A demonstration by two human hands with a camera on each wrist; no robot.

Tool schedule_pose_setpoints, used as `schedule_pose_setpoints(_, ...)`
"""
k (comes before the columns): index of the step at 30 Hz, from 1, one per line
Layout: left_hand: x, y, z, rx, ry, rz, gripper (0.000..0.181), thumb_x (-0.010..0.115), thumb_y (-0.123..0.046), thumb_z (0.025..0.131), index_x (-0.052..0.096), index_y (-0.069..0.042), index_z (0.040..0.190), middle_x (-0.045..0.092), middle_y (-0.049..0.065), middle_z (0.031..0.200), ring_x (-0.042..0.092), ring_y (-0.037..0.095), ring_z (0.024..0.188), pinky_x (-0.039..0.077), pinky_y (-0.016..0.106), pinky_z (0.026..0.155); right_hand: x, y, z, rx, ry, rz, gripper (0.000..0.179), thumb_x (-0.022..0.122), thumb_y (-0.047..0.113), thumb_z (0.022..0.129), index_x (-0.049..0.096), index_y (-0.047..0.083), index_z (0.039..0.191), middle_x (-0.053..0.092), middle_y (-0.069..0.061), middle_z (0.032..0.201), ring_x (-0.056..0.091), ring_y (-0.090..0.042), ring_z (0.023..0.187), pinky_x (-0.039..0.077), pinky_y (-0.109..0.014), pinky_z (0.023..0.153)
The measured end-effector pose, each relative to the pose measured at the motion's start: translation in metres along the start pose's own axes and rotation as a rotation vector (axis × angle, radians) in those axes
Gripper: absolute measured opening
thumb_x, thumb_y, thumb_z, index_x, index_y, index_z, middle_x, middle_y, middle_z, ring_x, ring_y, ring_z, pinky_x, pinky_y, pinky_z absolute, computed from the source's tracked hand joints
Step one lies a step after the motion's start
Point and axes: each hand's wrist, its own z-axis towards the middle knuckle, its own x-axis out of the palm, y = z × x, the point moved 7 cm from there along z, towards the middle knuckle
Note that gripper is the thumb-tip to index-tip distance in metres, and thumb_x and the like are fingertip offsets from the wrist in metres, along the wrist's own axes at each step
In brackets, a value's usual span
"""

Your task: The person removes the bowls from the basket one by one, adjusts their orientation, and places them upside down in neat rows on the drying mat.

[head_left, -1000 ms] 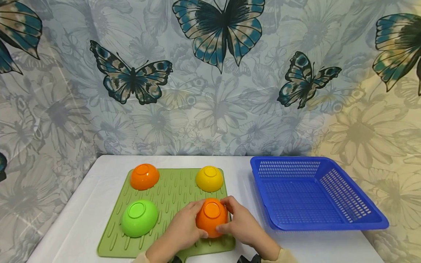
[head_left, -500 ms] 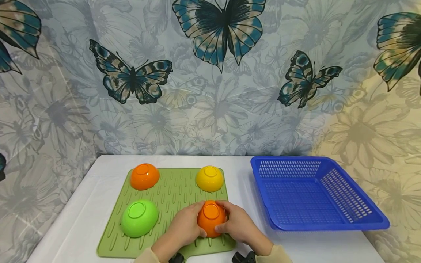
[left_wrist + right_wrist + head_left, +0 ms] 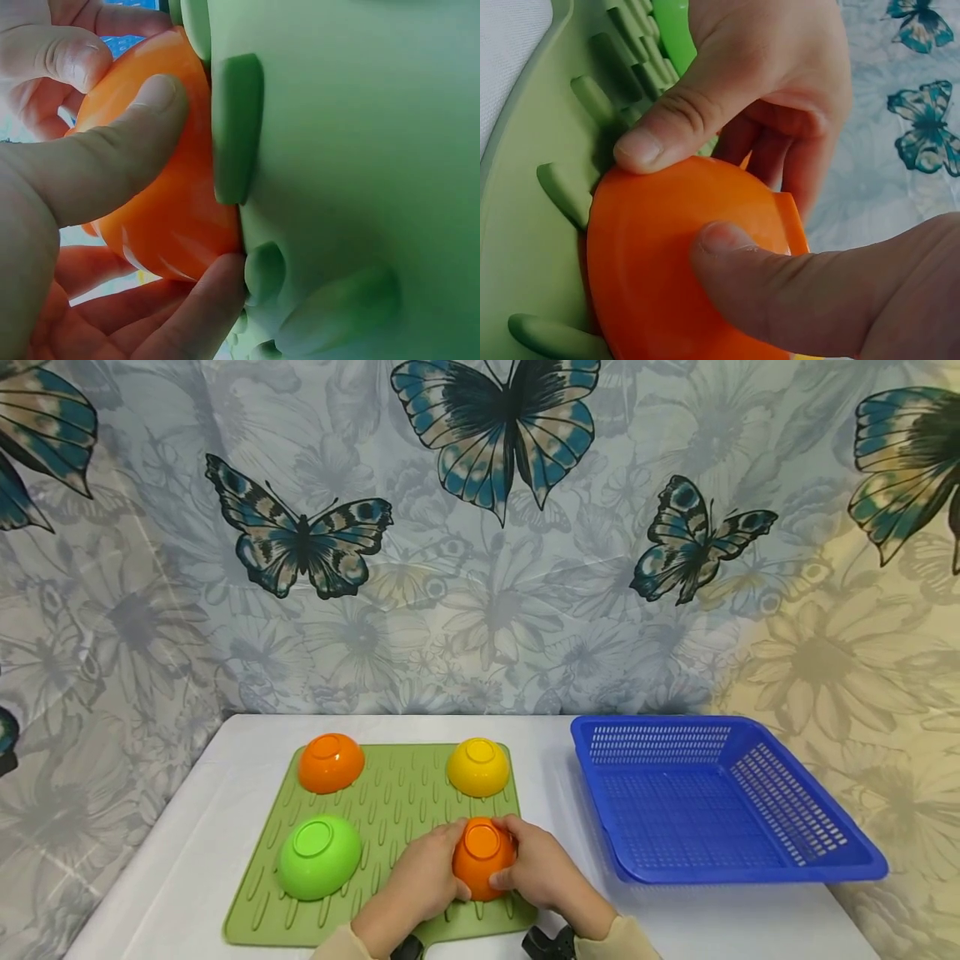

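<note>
An orange bowl lies upside down at the near right corner of a ridged green drying mat. My left hand grips its left side, thumb toward me and fingers curving round behind. From the right my right hand holds it the same way. In the left wrist view the rim of the orange bowl is right at the mat's ridges. The right wrist view shows both thumbs pressing on the wall of the orange bowl.
Also upside down on the mat are a green bowl, another orange bowl and a yellow bowl. To the right stands a blue plastic basket with perforated walls. A butterfly-print cloth hangs behind the white table.
Both hands have drawn in closer round the near orange bowl, the right hand moving left onto it. The other bowls and the basket stay put.
</note>
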Motion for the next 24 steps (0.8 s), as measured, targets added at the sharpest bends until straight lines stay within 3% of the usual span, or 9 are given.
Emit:
schedule_pose_setpoints(17, 0.0, -0.001, -0.002, -0.004, 0.013, 0.04, 0.093, 0.092, -0.021, 0.069, 0.045, 0.002, 0.147, 0.054, 0.022, 0.139, 0.057, 0.037, 0.119, 0.049, 0.052, 0.096, 0.001, 0.007, 0.001, -0.023, 0.025, -0.033, 0.07, 0.089, 0.008, 0.07, 0.056, 0.001, 0.131, 0.066, -0.014, 0.113, 0.062, -0.033, 0.101, 0.05, -0.057, 0.088)
schedule_pose_setpoints(21, -0.004, -0.003, -0.004, -0.005, 0.055, 0.095, 0.095, 0.088, -0.029, 0.075, 0.039, 0.002, 0.15, 0.042, 0.028, 0.147, 0.046, 0.043, 0.13, 0.045, 0.055, 0.1, -0.004, 0.012, -0.003, -0.012, 0.031, -0.107, 0.076, 0.088, 0.015, 0.073, 0.052, -0.001, 0.138, 0.058, -0.024, 0.129, 0.058, -0.041, 0.112, 0.047, -0.061, 0.092)
schedule_pose_setpoints(24, -0.019, -0.004, -0.008, -0.026, 0.041, 0.149, 0.094, 0.083, -0.039, 0.081, 0.036, 0.001, 0.153, 0.03, 0.032, 0.152, 0.031, 0.051, 0.138, 0.038, 0.06, 0.104, -0.017, 0.02, -0.008, 0.018, -0.037, -0.16, 0.081, 0.086, 0.025, 0.077, 0.048, 0.001, 0.145, 0.044, -0.032, 0.142, 0.052, -0.048, 0.121, 0.044, -0.065, 0.095)
